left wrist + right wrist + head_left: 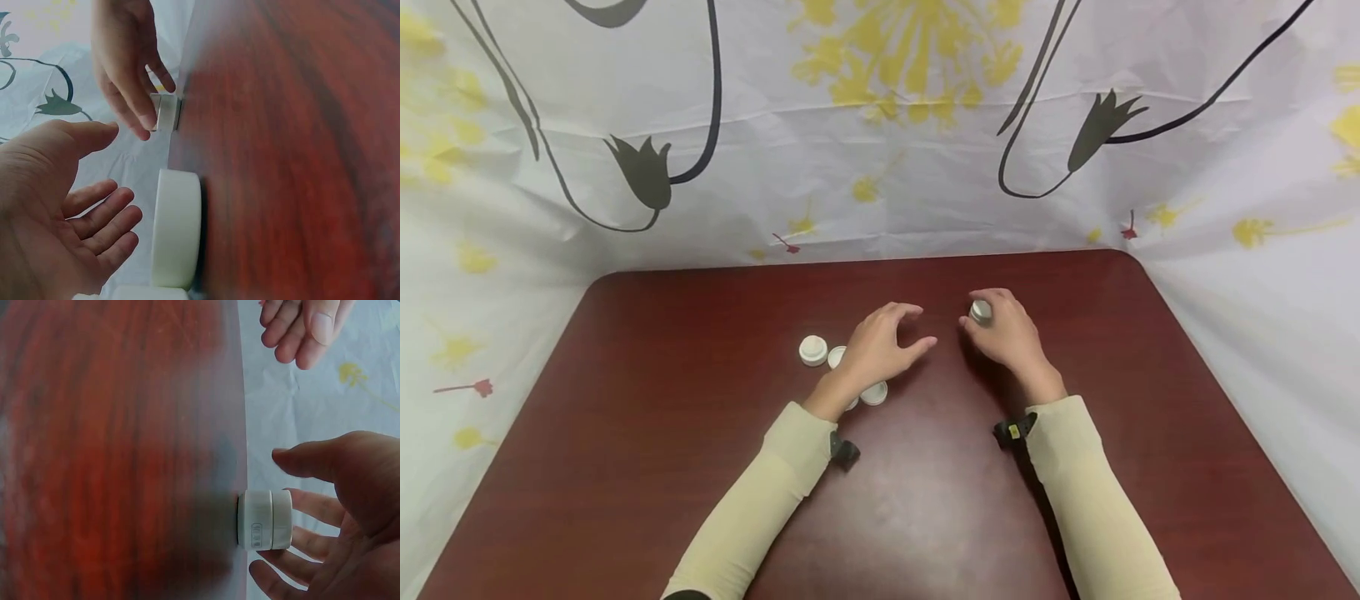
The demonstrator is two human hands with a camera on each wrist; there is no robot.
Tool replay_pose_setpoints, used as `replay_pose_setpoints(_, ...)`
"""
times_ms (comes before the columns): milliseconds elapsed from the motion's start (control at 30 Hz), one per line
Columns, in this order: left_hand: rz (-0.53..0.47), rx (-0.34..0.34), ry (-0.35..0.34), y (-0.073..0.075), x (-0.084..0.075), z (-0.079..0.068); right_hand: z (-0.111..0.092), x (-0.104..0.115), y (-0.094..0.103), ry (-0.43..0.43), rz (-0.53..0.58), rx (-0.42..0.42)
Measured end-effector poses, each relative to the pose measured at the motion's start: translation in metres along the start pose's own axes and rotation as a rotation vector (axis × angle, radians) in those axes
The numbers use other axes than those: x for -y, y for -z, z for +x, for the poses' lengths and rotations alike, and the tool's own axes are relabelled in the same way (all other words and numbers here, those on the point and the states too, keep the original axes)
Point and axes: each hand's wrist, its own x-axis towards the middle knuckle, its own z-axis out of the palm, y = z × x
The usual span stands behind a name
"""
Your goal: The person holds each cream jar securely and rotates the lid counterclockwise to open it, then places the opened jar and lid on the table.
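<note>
A small white round jar (981, 312) stands on the table, with a seam round it and a small printed mark on its side in the right wrist view. My right hand (1006, 330) is around this jar (265, 520), its fingers behind and the thumb held apart from it. Whether those fingers touch the jar I cannot tell. To the left, my left hand (880, 350) hovers with thumb and fingers spread, nothing between them. Under and beside it lie white round pieces: a jar-like one (813, 351), a disc (874, 393) and others partly hidden by the hand.
The dark red-brown table (625, 433) has rounded far corners. A white sheet (865, 167) with yellow and grey flower prints hangs behind it and along both sides. Each wrist wears a small dark camera (844, 451).
</note>
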Motion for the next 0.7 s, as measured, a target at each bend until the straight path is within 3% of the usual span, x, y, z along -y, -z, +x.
replay_pose_setpoints(233,-0.028,0.009,-0.009,0.001,0.000,0.001,-0.004,0.002,0.004,-0.028,-0.035,0.008)
replay_pose_setpoints(700,-0.087,0.007,0.006,0.011,0.007,-0.005,-0.006,0.011,0.003,0.033,-0.001,-0.001)
